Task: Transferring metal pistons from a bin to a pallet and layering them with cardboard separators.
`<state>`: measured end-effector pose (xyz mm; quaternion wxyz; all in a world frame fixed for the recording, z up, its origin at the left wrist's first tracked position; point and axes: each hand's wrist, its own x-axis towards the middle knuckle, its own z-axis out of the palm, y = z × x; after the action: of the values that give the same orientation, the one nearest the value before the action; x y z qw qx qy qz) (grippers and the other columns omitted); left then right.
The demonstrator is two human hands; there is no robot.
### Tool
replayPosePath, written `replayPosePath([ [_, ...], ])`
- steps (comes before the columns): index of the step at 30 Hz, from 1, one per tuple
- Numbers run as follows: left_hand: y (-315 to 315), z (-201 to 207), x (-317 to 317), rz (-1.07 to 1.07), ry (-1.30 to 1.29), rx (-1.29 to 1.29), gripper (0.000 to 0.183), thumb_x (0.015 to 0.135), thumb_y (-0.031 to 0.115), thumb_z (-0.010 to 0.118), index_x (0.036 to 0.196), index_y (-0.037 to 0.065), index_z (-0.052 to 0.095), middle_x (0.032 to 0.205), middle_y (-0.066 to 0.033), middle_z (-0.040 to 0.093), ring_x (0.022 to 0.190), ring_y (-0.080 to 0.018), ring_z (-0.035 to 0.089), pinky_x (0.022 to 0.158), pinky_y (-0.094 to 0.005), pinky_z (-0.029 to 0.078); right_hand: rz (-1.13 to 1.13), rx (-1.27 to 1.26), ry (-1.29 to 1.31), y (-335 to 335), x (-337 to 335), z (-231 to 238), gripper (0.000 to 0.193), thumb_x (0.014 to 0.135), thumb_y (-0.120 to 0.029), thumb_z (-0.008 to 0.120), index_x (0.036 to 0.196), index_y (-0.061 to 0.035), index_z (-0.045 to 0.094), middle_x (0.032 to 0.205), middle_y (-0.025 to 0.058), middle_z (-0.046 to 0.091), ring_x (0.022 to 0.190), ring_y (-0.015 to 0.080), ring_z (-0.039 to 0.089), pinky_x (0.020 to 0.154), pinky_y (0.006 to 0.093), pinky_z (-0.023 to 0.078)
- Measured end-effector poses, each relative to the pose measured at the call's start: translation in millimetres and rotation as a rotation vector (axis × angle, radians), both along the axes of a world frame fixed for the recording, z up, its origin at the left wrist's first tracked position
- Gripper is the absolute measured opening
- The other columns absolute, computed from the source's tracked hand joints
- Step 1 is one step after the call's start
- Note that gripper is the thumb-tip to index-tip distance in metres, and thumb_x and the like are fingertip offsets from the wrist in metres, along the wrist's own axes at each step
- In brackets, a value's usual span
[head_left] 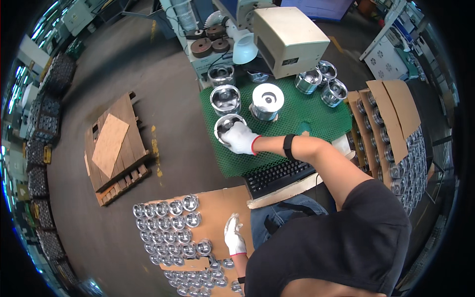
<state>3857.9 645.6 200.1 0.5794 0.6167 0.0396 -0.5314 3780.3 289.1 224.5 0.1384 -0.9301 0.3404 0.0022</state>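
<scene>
My right hand (241, 138), in a white knit glove, reaches across the green mesh mat (292, 128). Its fingers are closed over the rim of a hollow metal piston (226, 120) at the mat's left edge; the fingertips are inside and partly hidden. Just beyond stand a second piston (225, 99) with its hollow side up and another piston (267, 99) with its bright flat face up. Low beside my body, my gloved left hand (234, 235) is held over a cardboard sheet (217, 210), fingers stretched out and nothing in them. Rows of pistons (168, 222) stand left of it.
Right of the mat's far side hangs a beige box-shaped machine head (289, 42), with several pistons (334, 91) below it. A black keyboard (277, 177) lies along the near edge. Wooden pallets (116, 143) rest on the floor at left; stacked pistons (403, 178) stand at right.
</scene>
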Motion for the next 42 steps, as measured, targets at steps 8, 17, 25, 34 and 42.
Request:
replayPosePath([
  [8, -72, 13, -22, -0.214, -0.179, 0.013, 0.029, 0.09, 0.017, 0.062, 0.114, 0.001, 0.063, 0.115, -0.0093, 0.065, 0.11, -0.0179, 0.057, 0.092, -0.0302, 0.043, -0.124, -0.257, -0.245, 18, -22, 42, 0.029, 0.08, -0.021, 0.059, 0.104, -0.0053, 0.063, 0.09, 0.0155, 0.064, 0.082, 0.0311, 0.061, 0.073, 0.04, 0.05],
  [17, -132, 1, -50, -0.551, -0.087, -0.079, 0.024, 0.089, 0.015, 0.062, 0.107, 0.0, 0.066, 0.115, -0.0072, 0.063, 0.107, -0.016, 0.056, 0.095, -0.0297, 0.041, -0.644, -0.19, 0.005, -25, -307, 68, 0.013, 0.068, -0.018, 0.059, 0.071, -0.0079, 0.066, 0.067, 0.0157, 0.062, 0.064, 0.0354, 0.063, 0.061, 0.046, 0.051],
  [25, -168, 23, -53, -0.771, -0.125, -0.203, 0.039, 0.091, 0.015, 0.063, 0.125, 0.0, 0.054, 0.117, -0.0061, 0.063, 0.107, -0.013, 0.056, 0.095, -0.0271, 0.041, -0.776, -0.286, 0.331, -109, -393, 35, 0.03, 0.072, -0.032, 0.062, 0.091, -0.009, 0.067, 0.089, 0.017, 0.068, 0.087, 0.0329, 0.066, 0.08, 0.0422, 0.052],
  [34, -56, 5, 14, -0.454, -0.115, 0.015, 0.039, 0.093, 0.025, 0.059, 0.125, 0.002, 0.058, 0.127, -0.0086, 0.058, 0.115, -0.0184, 0.053, 0.088, -0.0295, 0.044, -0.606, 0.338, 0.154, 53, -269, 103, 0.034, 0.07, -0.032, 0.064, 0.092, -0.0077, 0.071, 0.094, 0.0156, 0.068, 0.086, 0.0298, 0.066, 0.08, 0.0369, 0.054],
  [42, -127, 101, 3, -0.274, 0.653, -0.525, 0.044, 0.098, 0.035, 0.047, 0.125, 0.001, 0.052, 0.122, -0.0156, 0.059, 0.111, -0.0229, 0.055, 0.088, -0.0355, 0.049, 0.118, 1.012, -0.387, 134, -101, 162, 0.033, 0.076, -0.026, 0.072, 0.102, -0.0062, 0.067, 0.088, 0.0071, 0.068, 0.079, 0.0161, 0.065, 0.07, 0.029, 0.051],
])
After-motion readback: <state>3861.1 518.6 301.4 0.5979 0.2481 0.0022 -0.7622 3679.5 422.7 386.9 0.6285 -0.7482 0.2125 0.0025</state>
